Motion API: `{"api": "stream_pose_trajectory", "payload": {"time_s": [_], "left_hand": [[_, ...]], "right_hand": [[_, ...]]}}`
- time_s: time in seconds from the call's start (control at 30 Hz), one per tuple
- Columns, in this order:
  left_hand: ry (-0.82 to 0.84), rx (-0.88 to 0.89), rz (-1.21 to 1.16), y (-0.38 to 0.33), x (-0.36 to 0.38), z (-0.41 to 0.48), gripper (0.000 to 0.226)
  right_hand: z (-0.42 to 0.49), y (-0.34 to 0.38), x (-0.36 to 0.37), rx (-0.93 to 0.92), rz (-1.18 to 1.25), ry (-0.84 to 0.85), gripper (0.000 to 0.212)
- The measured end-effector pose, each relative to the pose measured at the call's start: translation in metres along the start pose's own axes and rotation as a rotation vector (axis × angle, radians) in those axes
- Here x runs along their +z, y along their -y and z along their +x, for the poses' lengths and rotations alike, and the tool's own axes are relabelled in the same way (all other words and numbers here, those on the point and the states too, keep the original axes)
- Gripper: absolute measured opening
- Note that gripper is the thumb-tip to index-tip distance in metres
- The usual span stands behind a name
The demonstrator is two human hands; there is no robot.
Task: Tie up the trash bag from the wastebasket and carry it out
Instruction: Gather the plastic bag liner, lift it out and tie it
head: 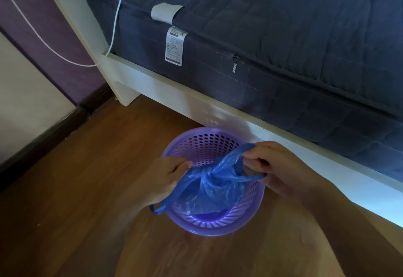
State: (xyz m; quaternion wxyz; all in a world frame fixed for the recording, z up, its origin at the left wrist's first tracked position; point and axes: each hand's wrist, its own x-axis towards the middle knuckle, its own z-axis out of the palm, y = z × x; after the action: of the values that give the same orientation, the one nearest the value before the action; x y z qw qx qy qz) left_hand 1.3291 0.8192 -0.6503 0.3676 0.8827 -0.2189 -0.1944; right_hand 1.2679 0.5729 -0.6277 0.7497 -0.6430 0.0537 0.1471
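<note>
- Filling the right side: a dark quilted mattress [272,37] on a white bed frame [174,93]; its white tag [173,46] has print too small to read.
- Wooden floor [76,189] holds a purple perforated wastebasket [202,146].
- Blue trash bag [209,183] sits inside the wastebasket, partly knotted.
- Left hand [168,178] and right hand [272,167] each pinch a bag end.

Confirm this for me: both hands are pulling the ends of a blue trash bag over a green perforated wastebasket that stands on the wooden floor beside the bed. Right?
Not quite: the wastebasket is purple, not green, as the head view shows. The rest holds: the left hand and the right hand each grip an end of the blue trash bag above it, on the wooden floor beside the bed.
</note>
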Motion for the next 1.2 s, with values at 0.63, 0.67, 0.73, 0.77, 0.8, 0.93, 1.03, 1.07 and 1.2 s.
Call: {"api": "stream_pose_trajectory", "payload": {"time_s": [0.63, 0.67, 0.73, 0.77, 0.8, 0.93, 1.03, 1.07, 1.2], "left_hand": [[-0.183, -0.268, -1.947, -0.008, -0.011, 0.008, 0.027], [-0.139, -0.252, -1.922, -0.006, -0.011, 0.008, 0.027], [-0.103, -0.276, -1.831, -0.003, -0.007, 0.009, 0.028], [-0.104, -0.304, -1.805, -0.002, -0.004, 0.01, 0.028], [-0.124, -0.332, -1.793, 0.0, -0.003, 0.009, 0.029], [-0.34, -0.47, -1.906, 0.033, -0.019, 0.002, 0.028], [-0.498, -0.568, -1.947, 0.063, -0.031, -0.006, 0.033], [-0.531, -0.579, -1.928, 0.066, -0.03, -0.005, 0.036], [-0.557, -0.463, -1.691, 0.046, -0.023, 0.004, 0.037]], "right_hand": [[0.016, -0.01, -0.004, -0.054, 0.515, -0.468, 0.039], [0.015, -0.01, -0.004, -0.041, 0.579, -0.476, 0.038], [0.012, -0.013, -0.008, -0.011, 0.656, -0.502, 0.038], [0.01, -0.015, -0.01, -0.001, 0.675, -0.519, 0.038], [0.009, -0.018, -0.013, 0.006, 0.691, -0.54, 0.038], [0.0, -0.025, -0.033, 0.042, 0.681, -0.697, 0.037], [-0.007, -0.032, -0.049, 0.054, 0.63, -0.796, 0.036], [-0.008, -0.033, -0.052, 0.051, 0.618, -0.813, 0.036], [-0.004, -0.029, -0.048, 0.009, 0.576, -0.83, 0.035]]}}
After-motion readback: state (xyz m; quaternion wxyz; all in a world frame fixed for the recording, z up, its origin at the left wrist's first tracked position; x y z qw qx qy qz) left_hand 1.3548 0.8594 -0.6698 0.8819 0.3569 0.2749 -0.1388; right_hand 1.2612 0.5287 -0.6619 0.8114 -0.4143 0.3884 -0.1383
